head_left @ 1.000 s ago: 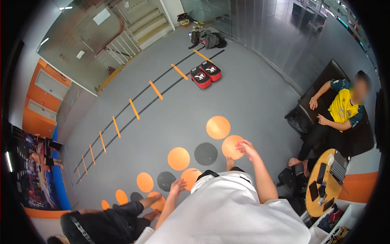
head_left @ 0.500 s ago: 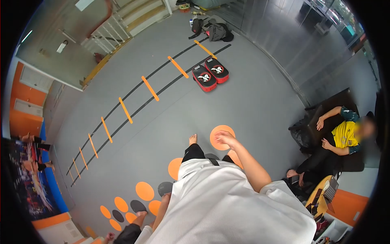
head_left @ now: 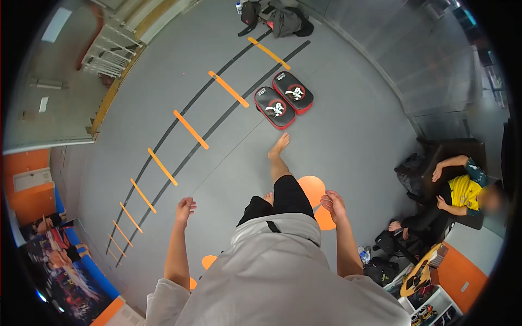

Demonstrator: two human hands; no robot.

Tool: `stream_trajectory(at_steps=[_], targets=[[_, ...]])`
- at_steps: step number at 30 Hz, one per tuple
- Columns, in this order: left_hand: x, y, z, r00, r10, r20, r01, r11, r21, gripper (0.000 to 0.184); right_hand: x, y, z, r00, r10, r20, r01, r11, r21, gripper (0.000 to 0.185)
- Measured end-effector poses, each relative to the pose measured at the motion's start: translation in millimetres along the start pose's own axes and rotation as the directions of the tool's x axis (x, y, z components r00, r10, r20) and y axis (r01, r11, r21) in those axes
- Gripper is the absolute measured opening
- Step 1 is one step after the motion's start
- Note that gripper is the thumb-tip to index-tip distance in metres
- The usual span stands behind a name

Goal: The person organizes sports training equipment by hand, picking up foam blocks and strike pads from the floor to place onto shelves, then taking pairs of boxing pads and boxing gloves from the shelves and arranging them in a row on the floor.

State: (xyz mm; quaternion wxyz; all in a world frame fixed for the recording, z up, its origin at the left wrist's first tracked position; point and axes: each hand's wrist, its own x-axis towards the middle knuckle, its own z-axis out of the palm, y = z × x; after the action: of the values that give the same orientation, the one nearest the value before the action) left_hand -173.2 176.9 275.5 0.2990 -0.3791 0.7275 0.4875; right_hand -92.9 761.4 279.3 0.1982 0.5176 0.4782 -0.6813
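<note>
The grey shirt cuts off 2 orange discs at lower left, leaving only partial edges in view. The right hand covers part of the lower disc of the near pair; the black shorts overlap the left edge of the upper disc. Lettering on the pads is too small to read reliably.

Hand state: the left hand is held out over the grey floor, fingers loosely curled, gripping nothing. The right hand is beside the near disc pair, fingers slightly bent and parted, likewise gripping nothing.

The near discs are flat, round and plain orange. The left pad and right pad have black tops, red sides and a white figure in a red ring.

Position: both pads lie flat on the floor, just beyond the toes of the forward foot, near the ladder marking. Their long axes run nearly parallel, upper left to lower right in view, with the lettered ends pointing upper left, away from the wearer
</note>
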Motion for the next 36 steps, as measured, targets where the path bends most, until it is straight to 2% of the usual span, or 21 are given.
stream_trajectory(at_steps=[3,6,9,11,12,13,15,17,19,21,22,23,25,26,27,28,29,31,33,35,36], targets=[[85,85,52,0.994,0.046,0.096,-0.05,0.998,0.043,0.022,92,-58,61,1.0,0.012,0.026,-0.013,0.999,0.046,0.024],[195,145,101,0.991,-0.048,0.124,0.029,0.989,0.146,0.023,220,-94,136,0.998,-0.059,0.014,0.057,0.993,0.106,0.019],[300,189,163,0.988,-0.087,0.126,0.058,0.975,0.216,0.029,361,-113,195,0.986,-0.021,0.166,0.003,0.994,0.108,0.021],[401,210,204,0.985,-0.059,0.162,0.016,0.967,0.255,0.032,455,-125,227,0.994,0.038,0.103,-0.044,0.997,0.056,0.025],[449,225,232,0.981,-0.052,0.188,0.004,0.969,0.248,0.031,502,-127,231,0.99,0.083,0.117,-0.093,0.993,0.078,0.027],[503,248,260,0.969,-0.115,0.219,0.026,0.928,0.371,0.03,553,-123,234,0.985,0.114,0.127,-0.128,0.986,0.109,0.03],[611,270,318,0.952,-0.084,0.293,-0.028,0.934,0.357,0.028,650,-102,232,0.994,0.088,0.068,-0.101,0.968,0.229,0.034],[720,288,371,0.898,-0.185,0.4,-0.018,0.891,0.453,0.035,727,-92,225,0.977,0.214,-0.009,-0.206,0.952,0.226,0.046],[806,316,434,0.887,-0.24,0.394,-0.023,0.83,0.557,0.043,793,-98,226,0.942,0.312,-0.124,-0.288,0.94,0.18,0.066],[906,321,477,0.844,-0.154,0.514,-0.271,0.704,0.656,0.054,847,-83,233,0.93,0.306,-0.205,-0.277,0.948,0.158,0.075],[926,331,502,0.912,-0.075,0.402,-0.248,0.68,0.69,0.064,873,-75,239,0.93,0.273,-0.246,-0.252,0.961,0.113,0.084],[937,343,530,0.959,0.01,0.285,-0.221,0.657,0.721,0.074,895,-69,241,0.926,0.287,-0.247,-0.263,0.957,0.125,0.084],[954,349,569,0.912,-0.082,0.401,-0.231,0.707,0.669,0.088,921,-68,242,0.964,0.236,-0.123,-0.202,0.95,0.238,0.088],[959,342,581,0.91,-0.08,0.407,-0.241,0.696,0.676,0.088,923,-78,246,0.973,0.204,-0.112,-0.159,0.935,0.317,0.088],[959,338,593,0.853,-0.166,0.495,-0.258,0.69,0.676,0.089,922,-70,247,0.972,0.204,-0.116,-0.155,0.93,0.332,0.088],[955,339,600,0.78,-0.252,0.572,-0.274,0.685,0.675,0.091,917,-63,248,0.982,0.126,-0.143,-0.077,0.948,0.308,0.083],[951,340,597,0.778,-0.254,0.575,-0.284,0.674,0.682,0.091,910,-53,245,0.984,0.047,-0.169,0.003,0.96,0.28,0.079],[929,341,567,0.737,-0.36,0.572,-0.287,0.599,0.747,0.085,867,-32,240,0.976,0.211,-0.054,-0.168,0.887,0.431,0.074],[883,353,542,0.729,-0.448,0.517,-0.276,0.499,0.821,0.077,806,-25,231,0.979,0.203,-0.011,-0.175,0.87,0.462,0.076],[815,381,516,0.659,-0.425,0.621,-0.275,0.633,0.724,0.079,730,-46,227,0.99,0.118,-0.08,-0.068,0.884,0.463,0.079],[779,395,498,0.647,-0.404,0.647,-0.204,0.725,0.657,0.081,689,-62,221,0.993,0.041,-0.107,0.011,0.894,0.447,0.081]])
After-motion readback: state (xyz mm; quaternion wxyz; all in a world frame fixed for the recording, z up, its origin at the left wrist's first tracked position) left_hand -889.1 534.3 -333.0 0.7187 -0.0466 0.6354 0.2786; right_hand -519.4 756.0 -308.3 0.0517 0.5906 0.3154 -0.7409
